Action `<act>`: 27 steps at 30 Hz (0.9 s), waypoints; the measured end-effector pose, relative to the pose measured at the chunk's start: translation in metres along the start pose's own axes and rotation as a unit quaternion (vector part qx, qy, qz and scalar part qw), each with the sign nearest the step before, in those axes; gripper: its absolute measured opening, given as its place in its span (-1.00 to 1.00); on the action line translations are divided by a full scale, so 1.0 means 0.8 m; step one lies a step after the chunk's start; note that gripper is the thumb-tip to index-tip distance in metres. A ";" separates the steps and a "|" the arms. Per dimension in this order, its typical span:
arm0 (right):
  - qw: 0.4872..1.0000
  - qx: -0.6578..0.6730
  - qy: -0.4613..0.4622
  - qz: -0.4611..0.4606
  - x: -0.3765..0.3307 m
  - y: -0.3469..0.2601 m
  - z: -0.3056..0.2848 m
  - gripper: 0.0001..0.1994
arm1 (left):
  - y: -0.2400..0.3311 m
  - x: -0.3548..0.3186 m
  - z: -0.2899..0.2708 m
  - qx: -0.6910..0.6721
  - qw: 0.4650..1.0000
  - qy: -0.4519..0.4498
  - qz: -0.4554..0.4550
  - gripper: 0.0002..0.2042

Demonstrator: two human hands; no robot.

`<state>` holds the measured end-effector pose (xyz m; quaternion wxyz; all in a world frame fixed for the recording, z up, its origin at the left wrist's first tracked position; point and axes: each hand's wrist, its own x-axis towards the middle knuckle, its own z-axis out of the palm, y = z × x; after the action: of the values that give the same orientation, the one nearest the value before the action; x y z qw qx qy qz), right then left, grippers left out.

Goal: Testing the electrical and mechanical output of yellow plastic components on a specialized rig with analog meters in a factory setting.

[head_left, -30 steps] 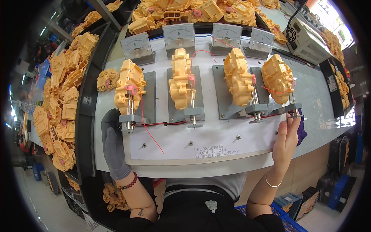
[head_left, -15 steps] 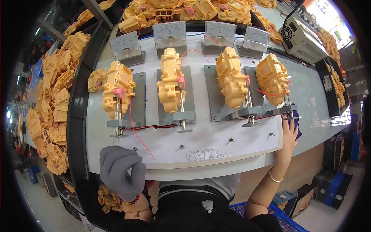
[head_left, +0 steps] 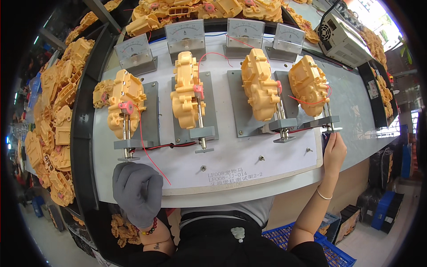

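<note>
My left hand (head_left: 137, 191), in a grey glove, is curled closed at the front left of the white board (head_left: 240, 153). It lies just below the metal plunger end of the leftmost clamp (head_left: 128, 144); what its fingers hold, if anything, is hidden. My bare right hand (head_left: 334, 153) is closed at the board's right edge, its fingertips just under the end plate of the rightmost clamp (head_left: 318, 122). A dark purple piece (head_left: 326, 139) shows beside those fingers. Yellow plastic gearboxes (head_left: 126, 95), (head_left: 186, 91), (head_left: 260, 84), (head_left: 308, 84) sit in the clamps, with thin red wires.
Several analog meters (head_left: 185, 33) line the back. Toggle switches (head_left: 203, 168) stand along the board's front. Black bins (head_left: 84, 133) of yellow gearboxes flank the left and back. A white power supply (head_left: 343, 42) stands at back right. A blue crate (head_left: 278, 238) sits below the table.
My right hand has drawn its fingers into a fist by the rightmost clamp, covering most of the purple piece. My left hand's fingers have curled tighter, and the glove now hides the leftmost switch.
</note>
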<state>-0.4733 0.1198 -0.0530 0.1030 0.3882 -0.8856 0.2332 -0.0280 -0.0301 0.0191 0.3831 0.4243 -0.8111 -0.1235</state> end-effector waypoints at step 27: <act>0.974 0.164 0.106 -0.118 -0.026 -0.064 -0.070 -0.68 | 0.003 0.004 -0.034 0.001 0.984 -0.130 -0.123 -0.84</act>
<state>-0.4216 0.1311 0.0053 0.1584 0.4746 -0.7672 0.4014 -0.0109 -0.0281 0.0400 0.2559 0.5017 -0.7958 -0.2225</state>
